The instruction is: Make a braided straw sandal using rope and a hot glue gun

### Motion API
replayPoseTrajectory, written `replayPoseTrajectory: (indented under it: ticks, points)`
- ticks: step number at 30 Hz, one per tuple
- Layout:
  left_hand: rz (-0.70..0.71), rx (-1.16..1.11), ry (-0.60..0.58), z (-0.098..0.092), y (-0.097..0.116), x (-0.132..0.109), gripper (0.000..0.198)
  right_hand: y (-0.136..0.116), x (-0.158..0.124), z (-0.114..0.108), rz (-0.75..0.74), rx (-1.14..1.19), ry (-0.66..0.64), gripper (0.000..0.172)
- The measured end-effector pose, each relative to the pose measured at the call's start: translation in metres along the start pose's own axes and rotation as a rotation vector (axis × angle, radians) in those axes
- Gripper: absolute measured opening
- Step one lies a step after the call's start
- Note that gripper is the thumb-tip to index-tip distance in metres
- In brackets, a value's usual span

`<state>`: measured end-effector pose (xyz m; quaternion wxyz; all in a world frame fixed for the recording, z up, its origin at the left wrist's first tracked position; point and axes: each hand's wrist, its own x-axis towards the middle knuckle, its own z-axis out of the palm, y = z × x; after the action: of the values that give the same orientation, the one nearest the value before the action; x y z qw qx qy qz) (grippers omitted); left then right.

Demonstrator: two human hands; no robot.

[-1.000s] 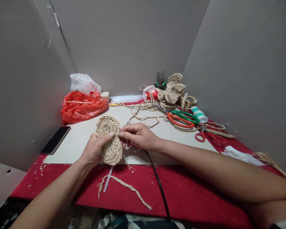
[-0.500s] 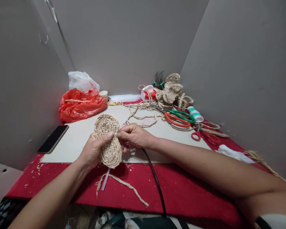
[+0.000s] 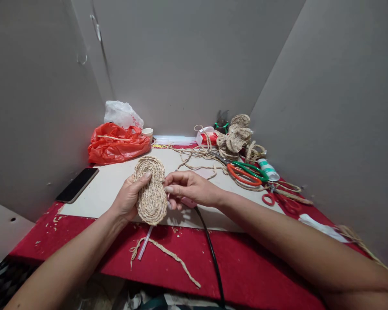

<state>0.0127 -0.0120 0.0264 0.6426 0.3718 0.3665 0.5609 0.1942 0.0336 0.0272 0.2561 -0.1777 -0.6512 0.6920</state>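
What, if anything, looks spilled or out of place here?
Pale scraps litter the red surface near the phone, looking like stray trimmings. A fibre strand lies loose near the front edge, its left end frayed.

A small craft workshop booth: grey panels enclose a red-covered tabletop, with scissors and coiled braided cord toward its far right corner.

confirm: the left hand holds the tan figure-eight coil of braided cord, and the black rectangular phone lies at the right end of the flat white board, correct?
No: the black rectangular phone lies at the left end of the flat white board, not the right, as the head view shows. The left hand holds the tan figure-eight coil of braided cord.
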Motion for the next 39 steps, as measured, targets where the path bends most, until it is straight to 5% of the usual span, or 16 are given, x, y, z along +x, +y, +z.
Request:
replayPoseTrajectory:
  ticks: [6,12,19,26,30,39]
  points:
    - [0.068,0.010,0.081,-0.004,0.002,0.005,0.033,0.004,0.001,-0.002,0.044,-0.070,0.126,0.038]
    - [0.067,0.025,0.081,-0.005,-0.004,0.007,0.030,0.007,0.002,0.005,-0.029,-0.311,0.062,0.045]
    - [0.018,0.101,-0.045,-0.007,-0.009,0.005,0.031,0.003,-0.003,0.007,-0.117,-0.470,0.096,0.048]
    - [0.051,0.117,-0.064,-0.009,-0.006,0.006,0.034,0.005,-0.003,0.007,-0.106,-0.382,0.181,0.043]
    - [0.175,0.094,0.006,-0.015,0.003,0.011,0.029,0.000,-0.004,0.005,-0.104,-0.219,0.305,0.039]
    - [0.293,0.094,0.101,-0.022,0.001,0.016,0.019,-0.001,-0.005,0.011,-0.142,-0.176,0.369,0.037]
